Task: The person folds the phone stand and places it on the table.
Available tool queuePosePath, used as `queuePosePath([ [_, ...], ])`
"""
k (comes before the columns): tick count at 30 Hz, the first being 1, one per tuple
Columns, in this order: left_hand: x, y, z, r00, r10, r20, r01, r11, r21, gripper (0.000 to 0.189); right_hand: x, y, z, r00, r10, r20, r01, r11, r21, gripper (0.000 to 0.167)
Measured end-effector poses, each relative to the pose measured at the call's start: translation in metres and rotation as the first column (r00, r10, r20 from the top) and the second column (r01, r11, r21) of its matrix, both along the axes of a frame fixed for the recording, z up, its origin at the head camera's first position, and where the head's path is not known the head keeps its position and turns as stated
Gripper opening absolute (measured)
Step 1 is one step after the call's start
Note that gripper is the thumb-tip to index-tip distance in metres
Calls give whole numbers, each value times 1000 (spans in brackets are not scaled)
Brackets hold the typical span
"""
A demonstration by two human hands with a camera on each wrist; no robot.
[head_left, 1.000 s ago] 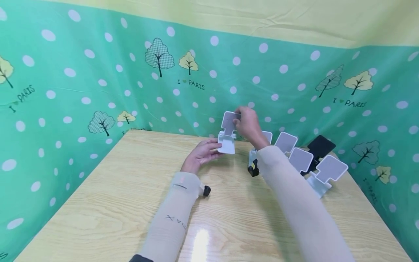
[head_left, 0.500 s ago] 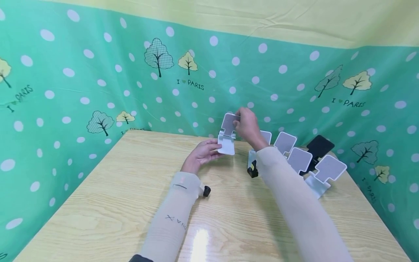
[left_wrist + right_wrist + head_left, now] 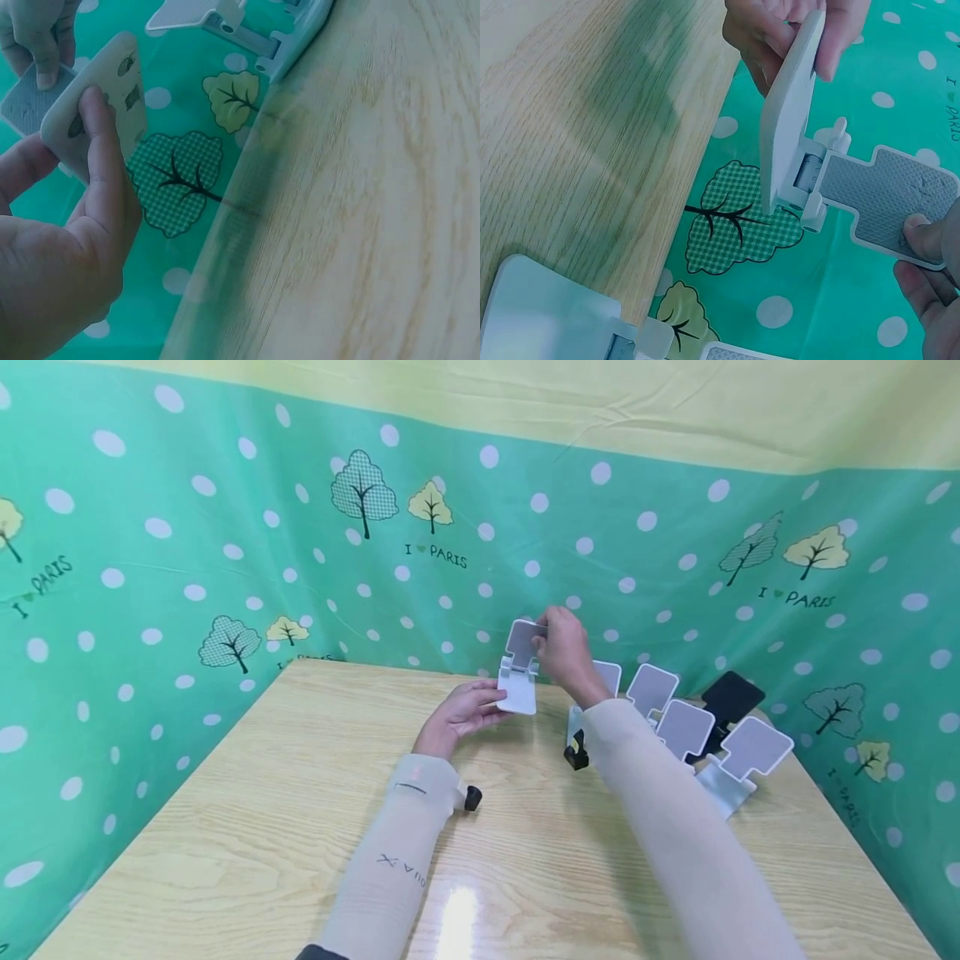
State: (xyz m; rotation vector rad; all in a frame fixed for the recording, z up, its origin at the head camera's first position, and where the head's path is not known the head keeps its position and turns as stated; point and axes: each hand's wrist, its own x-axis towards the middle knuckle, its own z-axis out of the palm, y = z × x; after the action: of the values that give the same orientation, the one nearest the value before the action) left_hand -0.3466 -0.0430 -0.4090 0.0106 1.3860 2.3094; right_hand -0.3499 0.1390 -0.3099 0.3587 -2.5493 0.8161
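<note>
A white folding phone stand [image 3: 517, 693] is held up near the far edge of the table. My left hand [image 3: 467, 708] pinches its base plate from the left, thumb on one face and fingers on the other. With thumb and fingers, my right hand [image 3: 564, 643] pinches the upper plate by its outer end. In the right wrist view the upper plate's grey textured pad [image 3: 896, 196] shows, opened out from the base at the hinge [image 3: 808, 174]. Dark pads mark the underside of the base plate [image 3: 124, 86] in the left wrist view.
To the right, several white stands with grey pads, one of them a white stand [image 3: 748, 750], and a black stand [image 3: 733, 697] stand opened on the wooden table [image 3: 247, 827]. A green printed curtain [image 3: 247, 543] hangs behind the table and along its sides.
The stand's upper plate looks slightly more tilted at the hinge, its top edge a little lower. Both hands keep their hold and have hardly moved.
</note>
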Motion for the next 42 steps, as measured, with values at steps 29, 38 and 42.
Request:
queuePosePath([
  [29, 0, 3, 1, 999, 29, 26, -29, 1000, 6, 47, 8, -3, -4, 993, 29, -111, -22, 998, 67, 14],
  [38, 1, 4, 3, 999, 25, 33, -24, 1000, -11, 49, 11, -3, -9, 989, 38, -146, -23, 995, 99, 14],
  [42, 2, 4, 3, 999, 24, 46, -24, 1000, -10, 48, 11, -4, -11, 986, 49, -162, -31, 994, 109, 15],
])
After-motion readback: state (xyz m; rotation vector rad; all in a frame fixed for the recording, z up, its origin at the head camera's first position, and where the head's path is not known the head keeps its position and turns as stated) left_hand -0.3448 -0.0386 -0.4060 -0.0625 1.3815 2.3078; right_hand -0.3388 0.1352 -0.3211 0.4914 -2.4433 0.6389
